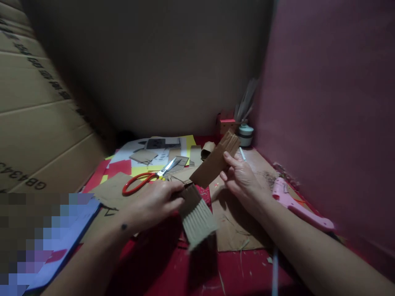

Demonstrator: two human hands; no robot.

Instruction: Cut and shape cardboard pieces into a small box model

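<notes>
Head view: holding ridged card (pixel 199 220) by its upper end in left hand (pixel 163 199), with narrow grip, above red table (pixel 148 257); pinching tilted brown card (pixel 210 167) between thumb and fingers of right hand (pixel 243 176); unable to tell whether joined or apart; beyond left hand, scissors (pixel 160 174); at right side, pink glue gun (pixel 300 211)

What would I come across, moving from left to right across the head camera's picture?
Large printed cardboard, orange-handled scissors, ridged cardboard piece held in the left hand, small teal pot, pink glue gun.
</notes>
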